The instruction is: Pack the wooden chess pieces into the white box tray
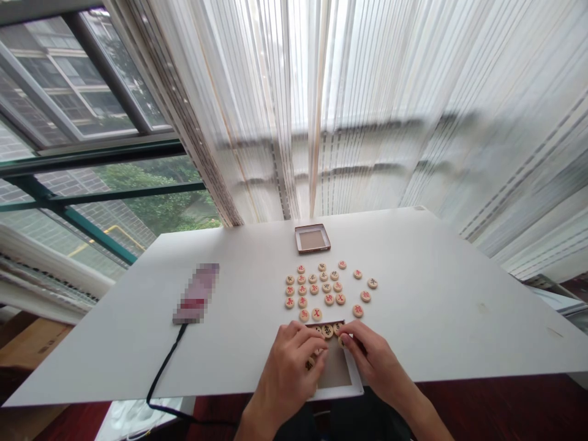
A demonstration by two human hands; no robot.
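My left hand (294,362) is curled over the left side of a shallow open box (337,369). Between its thumb and fingers show a wooden xiangqi piece (309,364) with black writing and part of another. My right hand (369,352) pinches a xiangqi piece (342,342) by its edge, inside the box near the upper right corner. Along the box's far wall lies a row of black-marked pieces (327,331), partly covered by my fingers. The rest of the box floor within sight is bare brown. My left hand hides the box's left wall.
Several red and black xiangqi pieces (314,289) lie face up on the white table (441,306) beyond the box. Farther back is a second shallow box part (313,239). At left lies a blurred-out flat object (197,294) with a black cord (166,362) running over the near edge.
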